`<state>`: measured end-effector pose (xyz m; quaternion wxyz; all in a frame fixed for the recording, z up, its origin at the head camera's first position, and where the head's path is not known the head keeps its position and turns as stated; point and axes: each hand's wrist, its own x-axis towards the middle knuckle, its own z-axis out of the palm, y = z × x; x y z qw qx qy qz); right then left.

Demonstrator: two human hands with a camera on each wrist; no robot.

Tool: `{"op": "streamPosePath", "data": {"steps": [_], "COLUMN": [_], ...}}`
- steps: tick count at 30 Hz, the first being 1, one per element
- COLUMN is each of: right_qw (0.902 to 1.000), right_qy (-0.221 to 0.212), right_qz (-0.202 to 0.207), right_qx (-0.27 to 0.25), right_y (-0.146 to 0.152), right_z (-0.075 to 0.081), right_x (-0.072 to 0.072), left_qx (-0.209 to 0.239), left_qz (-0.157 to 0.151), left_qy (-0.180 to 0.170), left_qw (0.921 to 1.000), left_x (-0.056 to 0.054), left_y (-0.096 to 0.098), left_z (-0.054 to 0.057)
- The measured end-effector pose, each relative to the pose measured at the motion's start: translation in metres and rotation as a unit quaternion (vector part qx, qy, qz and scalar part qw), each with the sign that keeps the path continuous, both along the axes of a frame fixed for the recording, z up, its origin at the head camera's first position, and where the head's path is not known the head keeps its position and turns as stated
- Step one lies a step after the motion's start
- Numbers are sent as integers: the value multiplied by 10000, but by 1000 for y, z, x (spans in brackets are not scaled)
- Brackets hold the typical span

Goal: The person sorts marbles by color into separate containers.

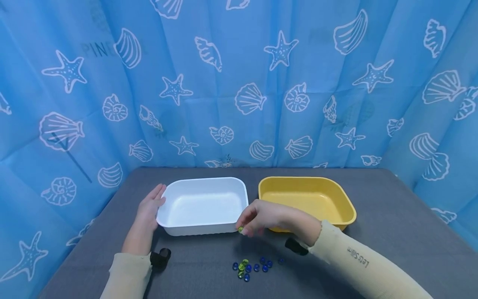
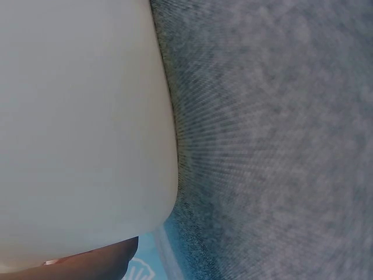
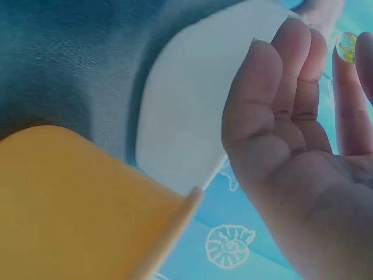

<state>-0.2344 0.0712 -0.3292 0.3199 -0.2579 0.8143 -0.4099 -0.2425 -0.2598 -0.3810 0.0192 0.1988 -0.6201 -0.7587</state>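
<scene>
My right hand (image 1: 261, 216) pinches a clear yellow-green glass marble (image 1: 240, 229) between thumb and fingertip, just outside the near right corner of the white plastic basin (image 1: 205, 228). In the right wrist view the marble (image 3: 346, 46) shows between the fingertips, while the other fingers bend loosely. At the basin's left end, my left hand (image 1: 148, 207) rests against the wall, its fingers extended along the outside and the thumb by the rim. The left wrist view shows the basin's side (image 2: 87, 116) with part of a finger (image 2: 111, 259) against it.
Several blue marbles (image 1: 256, 268) and a few yellow-green marbles (image 1: 241, 268) lie loose on the grey cloth-covered table (image 1: 198, 265) near its front. A yellow basin (image 1: 306, 203) stands right of the white one, partly behind my right forearm. A blue seashell-print curtain (image 1: 224, 104) hangs behind.
</scene>
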Motion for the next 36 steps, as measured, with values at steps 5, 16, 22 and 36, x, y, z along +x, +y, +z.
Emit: {"op": "streamPosePath", "data": {"steps": [5,16,22,36], "right_qw": [9999,9928,9800,9601], "right_qy": [108,197,177,-51], "right_qz": [-109,-836,-1650,-2380], "right_qx": [-51,-838,-1100,-1468], "right_y": [-3,-17,-31,-53], "right_z": [5,0,-9,-23], "right_x": [-5,-17,-24,-36], "left_qx": [-24,-102,-177,-221], "left_qz": [7,111,133,210], "left_qy": [-6,4,-11,-57], "left_qw": [10000,9999,9998,9995], "left_x": [1,-2,-3,-3], "left_y": [0,-1,0,1], "left_z": [0,-3,-3,-1]}}
